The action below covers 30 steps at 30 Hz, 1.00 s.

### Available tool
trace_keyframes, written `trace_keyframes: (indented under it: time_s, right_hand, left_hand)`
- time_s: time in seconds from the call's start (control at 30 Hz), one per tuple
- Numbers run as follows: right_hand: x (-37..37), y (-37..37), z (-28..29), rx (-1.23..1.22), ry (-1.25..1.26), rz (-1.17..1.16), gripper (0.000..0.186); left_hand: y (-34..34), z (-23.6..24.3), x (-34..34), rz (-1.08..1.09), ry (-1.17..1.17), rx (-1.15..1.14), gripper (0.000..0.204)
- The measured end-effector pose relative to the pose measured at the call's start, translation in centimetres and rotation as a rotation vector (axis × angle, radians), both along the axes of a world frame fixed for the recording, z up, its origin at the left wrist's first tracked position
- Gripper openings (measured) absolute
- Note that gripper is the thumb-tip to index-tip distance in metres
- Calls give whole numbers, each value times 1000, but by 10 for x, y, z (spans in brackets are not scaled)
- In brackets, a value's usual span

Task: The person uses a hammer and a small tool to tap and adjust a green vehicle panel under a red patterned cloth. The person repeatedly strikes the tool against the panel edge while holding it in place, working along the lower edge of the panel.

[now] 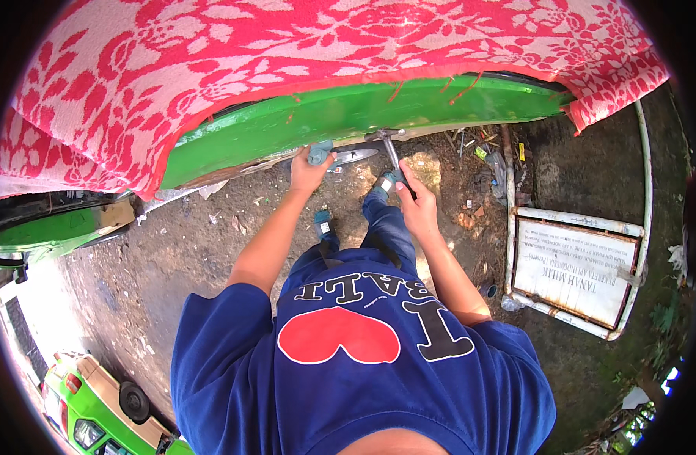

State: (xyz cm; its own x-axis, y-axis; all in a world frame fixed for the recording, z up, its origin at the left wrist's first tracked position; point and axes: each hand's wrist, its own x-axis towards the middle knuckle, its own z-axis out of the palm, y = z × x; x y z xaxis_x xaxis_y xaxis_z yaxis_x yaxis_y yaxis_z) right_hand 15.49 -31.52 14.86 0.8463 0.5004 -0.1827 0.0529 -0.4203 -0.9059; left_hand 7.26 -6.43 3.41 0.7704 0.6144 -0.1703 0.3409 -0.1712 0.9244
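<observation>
My right hand is closed round the dark handle of a hammer. Its metal head touches or nearly touches the lower edge of a green vehicle body panel. Further left, my left hand grips a grey-blue rounded thing close under the same edge. From beside those fingers a flat, shiny metal strip with a rounded end points right. Whether it is part of what I hold, I cannot tell. A red and pink flowered cloth drapes over the panel's upper part.
Bare dirt ground with litter lies around my feet. To the right, a white sign in a pipe frame lies low. Another green vehicle part is at the left, and a green and beige vehicle stands at the lower left.
</observation>
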Motion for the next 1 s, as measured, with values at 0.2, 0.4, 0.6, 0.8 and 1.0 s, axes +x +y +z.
trace_keyframes:
  time_s: [0.2,0.4,0.6,0.8,1.0]
  right_hand:
    - [-6,-9,-5,0,-13,3,45]
    - [-11,-22,-22,-9,-55,0,47]
    - [-13,-32,-28,9,-22,-17,48]
    - [-14,-33,-22,-5,-27,-10,48]
    - [-10,-36,-26,3,-32,-3,47]
  left_hand:
    - [-13,-18,-4,-10,-266,177,30]
    - [-27,-12,-6,-171,-291,241,32]
    - [-27,28,-9,-146,188,260,43]
    - [-5,-7,-14,-136,155,119,51]
    - [-1,-13,-3,-192,-15,-181,64]
